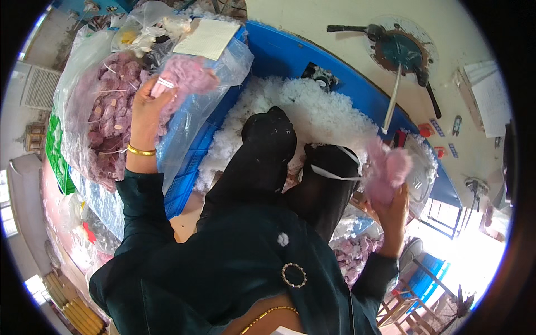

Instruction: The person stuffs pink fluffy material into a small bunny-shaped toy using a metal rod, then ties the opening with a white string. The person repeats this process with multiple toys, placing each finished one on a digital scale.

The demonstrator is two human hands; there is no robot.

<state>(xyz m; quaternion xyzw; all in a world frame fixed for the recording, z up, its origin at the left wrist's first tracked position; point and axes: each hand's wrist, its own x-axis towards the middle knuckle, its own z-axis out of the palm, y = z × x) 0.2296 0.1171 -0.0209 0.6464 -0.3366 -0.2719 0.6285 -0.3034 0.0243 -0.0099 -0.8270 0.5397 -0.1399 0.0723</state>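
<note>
Shirt (218, 268) nearest, two pink pieces (192, 75) are being gripped by the left hand (149, 99) near a bag (75, 95) and the right hand (392, 212) near a knee (329, 158); holding seems underway, steadiness being needed next

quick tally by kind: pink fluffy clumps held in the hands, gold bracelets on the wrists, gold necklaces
Pink fluffy clumps held: 2, one in the left hand, one in the right hand
Gold bracelets: 1, on the left wrist
Gold necklaces: 1, at the lower edge
Total: 4
</note>
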